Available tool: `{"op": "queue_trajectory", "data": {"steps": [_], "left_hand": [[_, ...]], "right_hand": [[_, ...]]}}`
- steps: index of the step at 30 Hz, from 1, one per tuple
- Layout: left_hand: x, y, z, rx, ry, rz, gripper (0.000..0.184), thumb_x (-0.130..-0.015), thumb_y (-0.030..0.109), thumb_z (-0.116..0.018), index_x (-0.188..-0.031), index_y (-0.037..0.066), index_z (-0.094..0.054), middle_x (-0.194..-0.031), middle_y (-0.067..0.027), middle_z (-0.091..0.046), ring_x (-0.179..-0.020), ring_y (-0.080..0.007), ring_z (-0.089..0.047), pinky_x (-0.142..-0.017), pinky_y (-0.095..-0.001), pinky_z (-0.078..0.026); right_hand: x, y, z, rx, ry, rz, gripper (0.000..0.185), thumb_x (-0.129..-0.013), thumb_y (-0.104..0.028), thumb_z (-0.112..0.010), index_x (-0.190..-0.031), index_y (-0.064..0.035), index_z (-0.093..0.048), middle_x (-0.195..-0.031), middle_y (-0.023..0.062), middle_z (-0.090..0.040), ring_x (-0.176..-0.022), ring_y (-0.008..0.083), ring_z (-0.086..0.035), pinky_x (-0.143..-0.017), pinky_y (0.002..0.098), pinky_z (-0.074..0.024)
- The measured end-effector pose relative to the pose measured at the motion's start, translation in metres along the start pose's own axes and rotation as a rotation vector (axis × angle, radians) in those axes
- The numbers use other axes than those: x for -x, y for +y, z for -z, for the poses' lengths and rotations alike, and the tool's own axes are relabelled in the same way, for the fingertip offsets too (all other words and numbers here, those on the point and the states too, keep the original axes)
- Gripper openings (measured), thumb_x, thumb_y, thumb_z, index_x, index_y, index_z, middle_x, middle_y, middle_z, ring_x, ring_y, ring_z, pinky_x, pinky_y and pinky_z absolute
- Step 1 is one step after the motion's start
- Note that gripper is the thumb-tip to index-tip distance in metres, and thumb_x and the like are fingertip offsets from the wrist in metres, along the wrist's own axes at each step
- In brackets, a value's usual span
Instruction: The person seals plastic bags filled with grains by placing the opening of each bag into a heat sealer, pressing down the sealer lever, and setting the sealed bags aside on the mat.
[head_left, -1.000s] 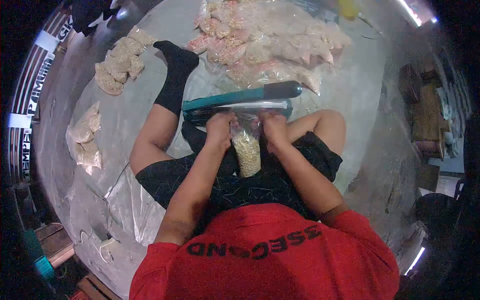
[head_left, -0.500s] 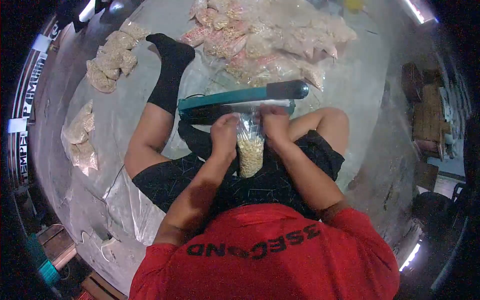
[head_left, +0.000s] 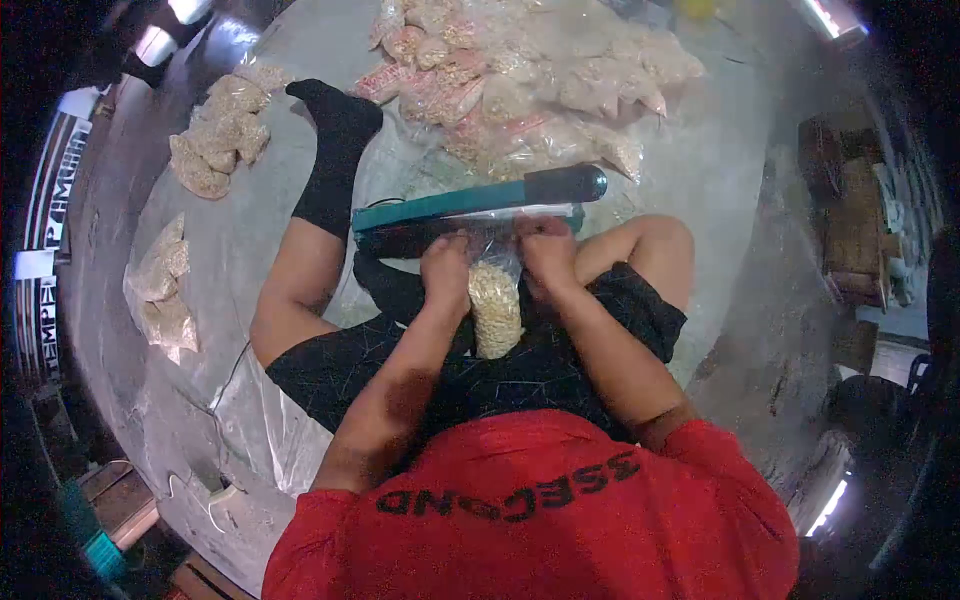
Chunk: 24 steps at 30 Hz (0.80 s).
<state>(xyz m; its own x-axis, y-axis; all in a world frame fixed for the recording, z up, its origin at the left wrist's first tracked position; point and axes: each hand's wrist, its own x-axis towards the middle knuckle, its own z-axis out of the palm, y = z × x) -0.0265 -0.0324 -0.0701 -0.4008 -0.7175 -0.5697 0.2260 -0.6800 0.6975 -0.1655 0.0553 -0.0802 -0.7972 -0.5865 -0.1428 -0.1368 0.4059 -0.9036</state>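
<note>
A: Since half a second back, the clear neck of the bag (head_left: pixel 495 285) is looking wider and flatter between the hands; the whole view is tipping slightly too.

B: Where's the bag sitting?

A: Resting against the dark shorts (head_left: pixel 530 388), between left hand (head_left: pixel 445 272) and right hand (head_left: pixel 548 255). Long axis is running away from the body: pale kernels (head_left: pixel 494 320) filling the near end, neck pointing at the teal sealer (head_left: pixel 440 204).

B: Fingers?

A: Left ones are pinching the neck's left edge, right ones its right edge; tips are partly hiding. Neither hand is lying clearly nearer the bag, but the right is sitting closer to the black handle (head_left: pixel 565 183).

B: Anything in the way?

A: The sealer's arm is crossing just beyond the fingers; whether film is passing beneath it, I'm not managing to tell. A socked leg (head_left: pixel 335 140) is bounding the left, a bent knee (head_left: pixel 655 245) the right.

B: Further out?

A: A heap of filled bags (head_left: pixel 520 90) is lying beyond the sealer on the sheeted floor (head_left: pixel 735 180); smaller bags (head_left: pixel 220 135) are resting past the leg.
</note>
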Motion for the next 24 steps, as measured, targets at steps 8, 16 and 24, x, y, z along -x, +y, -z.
{"op": "queue_trajectory", "data": {"steps": [8,16,24], "left_hand": [[-0.015,-0.012,0.006,-0.072,0.014,-0.041,0.016,-0.096,0.011,-0.061,-0.100,-0.003,-0.068,-0.096,-0.0103,-0.069,-0.083,-0.0193,-0.063,-0.076,-0.0330,-0.050],[-0.006,-0.004,-0.001,-0.063,-0.028,-0.062,0.015,-0.097,0.011,-0.060,-0.095,-0.001,-0.069,-0.087,-0.0068,-0.068,-0.076,-0.0177,-0.061,-0.073,-0.0334,-0.050],[0.000,0.005,-0.006,0.064,-0.045,0.033,0.015,-0.096,0.011,-0.060,-0.092,0.000,-0.069,-0.088,-0.0069,-0.069,-0.079,-0.0178,-0.061,-0.074,-0.0329,-0.049]], "right_hand": [[0.007,-0.001,0.040,-0.007,-0.003,-0.066,0.023,-0.095,-0.022,-0.064,-0.097,0.0000,-0.070,-0.087,0.0127,-0.071,-0.080,0.0253,-0.067,-0.073,0.0371,-0.0519],[0.011,-0.161,0.108,0.112,0.491,0.636,0.024,-0.095,-0.024,-0.067,-0.108,-0.0038,-0.066,-0.100,0.0160,-0.068,-0.093,0.0272,-0.065,-0.087,0.0413,-0.0492],[-0.038,-0.168,0.065,0.769,0.011,0.834,0.035,-0.091,-0.036,-0.068,-0.108,-0.0056,-0.070,-0.101,0.0181,-0.069,-0.097,0.0372,-0.065,-0.097,0.0499,-0.0451]]}}
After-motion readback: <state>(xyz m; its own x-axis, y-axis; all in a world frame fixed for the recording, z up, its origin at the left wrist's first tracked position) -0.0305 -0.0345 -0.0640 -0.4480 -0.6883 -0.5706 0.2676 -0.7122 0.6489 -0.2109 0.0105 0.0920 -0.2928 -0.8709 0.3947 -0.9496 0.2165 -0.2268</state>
